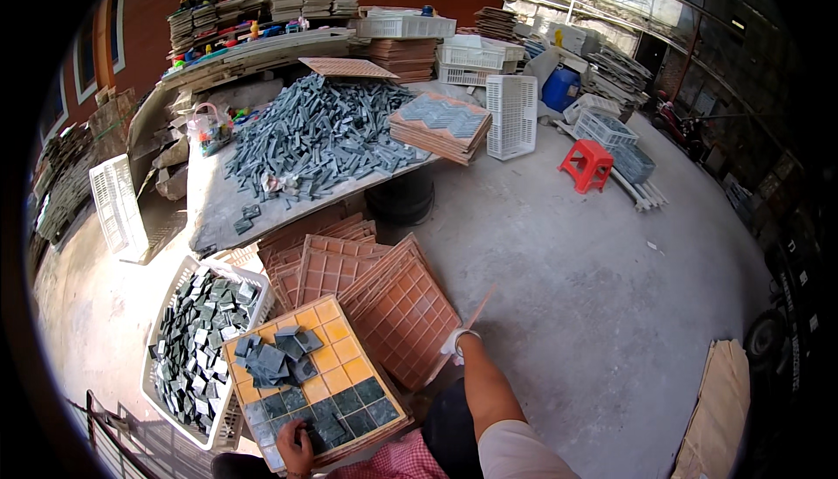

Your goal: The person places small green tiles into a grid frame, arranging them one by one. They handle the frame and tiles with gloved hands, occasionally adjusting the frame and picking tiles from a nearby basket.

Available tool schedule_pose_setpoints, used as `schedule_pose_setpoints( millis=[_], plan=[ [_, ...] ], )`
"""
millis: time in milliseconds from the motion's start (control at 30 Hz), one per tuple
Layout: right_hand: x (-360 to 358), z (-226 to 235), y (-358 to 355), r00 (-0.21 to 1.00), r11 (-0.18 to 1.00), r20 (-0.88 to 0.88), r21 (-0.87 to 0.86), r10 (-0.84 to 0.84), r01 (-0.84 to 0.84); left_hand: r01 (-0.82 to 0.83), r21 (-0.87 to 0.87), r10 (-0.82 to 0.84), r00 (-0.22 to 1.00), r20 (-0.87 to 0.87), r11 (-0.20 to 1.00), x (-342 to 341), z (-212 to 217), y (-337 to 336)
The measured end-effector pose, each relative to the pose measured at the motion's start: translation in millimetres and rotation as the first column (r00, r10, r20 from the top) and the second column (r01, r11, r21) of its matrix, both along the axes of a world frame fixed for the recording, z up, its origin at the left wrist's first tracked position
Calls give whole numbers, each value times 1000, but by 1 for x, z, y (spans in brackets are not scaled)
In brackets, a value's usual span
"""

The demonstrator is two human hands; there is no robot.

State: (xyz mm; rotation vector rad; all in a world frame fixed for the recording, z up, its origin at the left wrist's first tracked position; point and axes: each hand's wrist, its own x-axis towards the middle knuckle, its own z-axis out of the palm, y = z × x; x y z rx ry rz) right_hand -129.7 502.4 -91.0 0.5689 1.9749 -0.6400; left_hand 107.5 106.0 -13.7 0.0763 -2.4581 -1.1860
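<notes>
A square yellow grid tray (pixel 342 344) lies tilted in front of me, its near rows filled with dark green-grey square stone tiles (pixel 336 422). My bare left hand (pixel 295 447) is at the near left corner of this tray, fingers curled down over the tiles; what they hold is hidden. A loose heap of grey tiles (pixel 278 359) rests on the tray's far left part. My right hand (pixel 456 344), in a white glove, is closed around a thin reddish stick (pixel 482 306) that points up and away. It is beside the edge of a brown grid tray (pixel 406 313).
To the left, a white plastic basket (pixel 157 392) holds many dark tiles. Beyond, a table (pixel 209 204) carries a large pile of grey stone strips (pixel 319 130) and a stacked set of trays (pixel 441 126). A red stool (pixel 587 165) and white crates (pixel 512 117) stand farther right.
</notes>
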Motion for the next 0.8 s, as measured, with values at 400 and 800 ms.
schedule_pose_setpoints(
  millis=[400,800],
  plan=[
    [-3,-12,5,1000,1000,-12,20,-1,1,12,-3,-12,1000,11,1000,-1,0,1],
    [-26,2,-65,828,985,-536,134,167,-112,27,-37,-26,999,28,999,-2,-9,-6]
  ],
)
